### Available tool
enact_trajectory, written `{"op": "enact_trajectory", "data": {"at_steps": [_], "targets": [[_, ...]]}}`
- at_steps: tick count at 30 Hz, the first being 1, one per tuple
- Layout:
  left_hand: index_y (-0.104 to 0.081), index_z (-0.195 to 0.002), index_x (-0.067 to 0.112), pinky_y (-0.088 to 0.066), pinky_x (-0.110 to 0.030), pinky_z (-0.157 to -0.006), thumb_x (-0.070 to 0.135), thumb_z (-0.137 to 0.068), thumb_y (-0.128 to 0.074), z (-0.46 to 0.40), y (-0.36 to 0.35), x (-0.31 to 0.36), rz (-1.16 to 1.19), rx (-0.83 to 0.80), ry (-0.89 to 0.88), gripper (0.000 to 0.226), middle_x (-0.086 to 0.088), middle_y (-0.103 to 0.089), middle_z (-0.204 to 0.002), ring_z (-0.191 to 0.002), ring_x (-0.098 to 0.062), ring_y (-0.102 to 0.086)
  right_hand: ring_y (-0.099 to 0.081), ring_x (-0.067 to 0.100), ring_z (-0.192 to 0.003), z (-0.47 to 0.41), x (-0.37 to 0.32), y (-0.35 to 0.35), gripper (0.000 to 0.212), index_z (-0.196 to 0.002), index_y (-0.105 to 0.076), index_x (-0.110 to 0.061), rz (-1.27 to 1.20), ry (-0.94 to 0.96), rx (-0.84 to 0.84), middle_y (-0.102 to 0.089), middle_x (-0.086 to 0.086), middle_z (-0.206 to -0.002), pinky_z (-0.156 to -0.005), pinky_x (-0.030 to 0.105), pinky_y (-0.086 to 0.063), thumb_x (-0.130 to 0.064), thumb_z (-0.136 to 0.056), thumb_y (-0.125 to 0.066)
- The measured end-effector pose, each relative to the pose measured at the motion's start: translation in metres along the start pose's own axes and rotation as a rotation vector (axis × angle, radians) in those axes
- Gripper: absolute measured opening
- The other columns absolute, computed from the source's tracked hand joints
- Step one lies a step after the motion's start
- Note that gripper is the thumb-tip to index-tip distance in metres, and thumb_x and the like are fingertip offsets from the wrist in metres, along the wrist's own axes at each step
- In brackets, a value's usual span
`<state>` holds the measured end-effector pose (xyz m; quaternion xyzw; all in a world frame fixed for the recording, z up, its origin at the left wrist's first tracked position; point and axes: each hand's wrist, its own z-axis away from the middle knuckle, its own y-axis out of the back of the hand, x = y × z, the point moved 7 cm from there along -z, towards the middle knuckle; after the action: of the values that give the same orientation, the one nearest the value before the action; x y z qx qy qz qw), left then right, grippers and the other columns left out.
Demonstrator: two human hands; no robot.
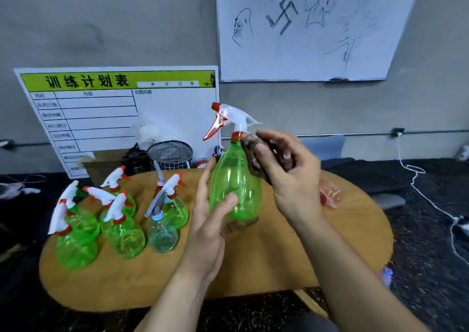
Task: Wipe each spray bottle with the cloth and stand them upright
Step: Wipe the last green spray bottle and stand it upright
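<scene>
Above the round wooden table (253, 268), the left hand (212, 220) wraps thumb and curled fingers round the upright translucent green plastic spray bottle (234, 179), while the right hand (289, 176) pinches a dark brown cloth (253, 159) against the bottle's shoulder.

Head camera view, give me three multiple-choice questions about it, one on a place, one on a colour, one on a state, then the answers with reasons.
1. Where is the cloth?
A. pressed to the held bottle's shoulder
B. flat on the table
C. in the wire basket

2. What colour is the held bottle?
A. blue
B. green
C. clear red

3. How does the left hand stand?
A. empty
B. gripping the held bottle
C. flat on the table

Answers: 1 A, the right hand presses it there. 2 B, its body is green. 3 B, thumb and fingers wrap it.
</scene>
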<state>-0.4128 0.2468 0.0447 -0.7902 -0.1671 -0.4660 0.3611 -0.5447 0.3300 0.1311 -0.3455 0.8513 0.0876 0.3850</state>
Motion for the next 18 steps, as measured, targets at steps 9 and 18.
{"op": "enact_trajectory", "data": {"at_steps": [9, 18], "targets": [[-0.047, -0.157, 0.042, -0.047, -0.075, -0.106, 0.041, -0.103, -0.057, 0.023, -0.019, 0.033, 0.088, -0.022, -0.029, 0.056, 0.003, -0.056, -0.159, -0.144, -0.029, -0.057, -0.057, 0.017, -0.100, 0.026, -0.064, -0.029, 0.034, -0.122, -0.077, -0.022, 0.658, 0.345, -0.309, -0.052, 0.002, -0.105, -0.088, 0.032, -0.050, -0.042, -0.103, -0.057], [-0.051, -0.152, 0.044, -0.064, -0.036, -0.087, 0.051, -0.101, -0.040, 0.027, -0.017, 0.046, 0.069, 0.024, -0.043, 0.053, -0.004, -0.068, -0.144, -0.117, -0.018, -0.074, -0.057, 0.025, -0.095, 0.066, -0.074, -0.022, 0.034, -0.129, -0.075, -0.014, 0.685, 0.693, -0.489, -0.054, 0.007, -0.111, -0.082, 0.036, -0.052, -0.032, -0.104, -0.063]]}}
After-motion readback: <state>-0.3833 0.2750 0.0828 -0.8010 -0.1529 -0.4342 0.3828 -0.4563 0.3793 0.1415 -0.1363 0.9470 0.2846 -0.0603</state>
